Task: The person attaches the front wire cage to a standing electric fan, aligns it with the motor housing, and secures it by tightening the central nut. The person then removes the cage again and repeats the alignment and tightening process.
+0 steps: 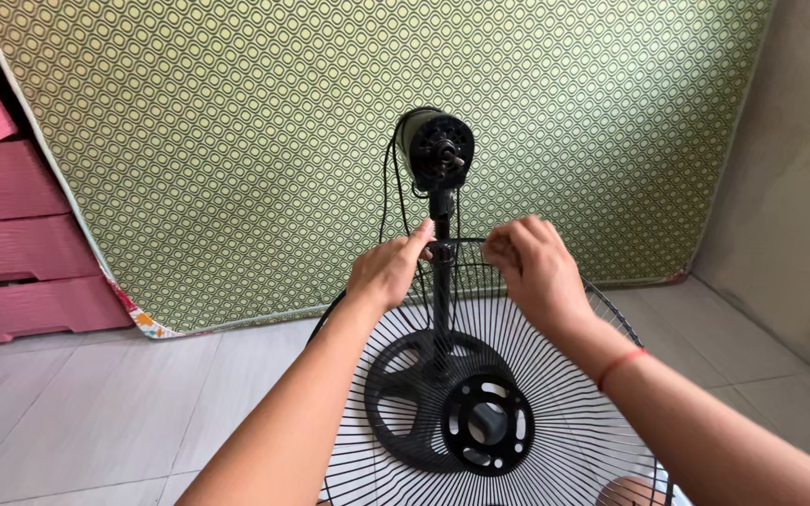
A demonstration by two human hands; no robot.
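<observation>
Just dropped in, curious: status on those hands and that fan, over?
Left hand and right hand both gripping the wire fan guard rim. Guard held before the stand pole; motor bare. Nothing in the way.

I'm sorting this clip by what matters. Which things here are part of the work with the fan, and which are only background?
In hand:
left hand and right hand, both on the wire fan guard
fan stand pole
fan motor
round base

Just about:
green patterned mattress
pink boards
tiled floor
</observation>
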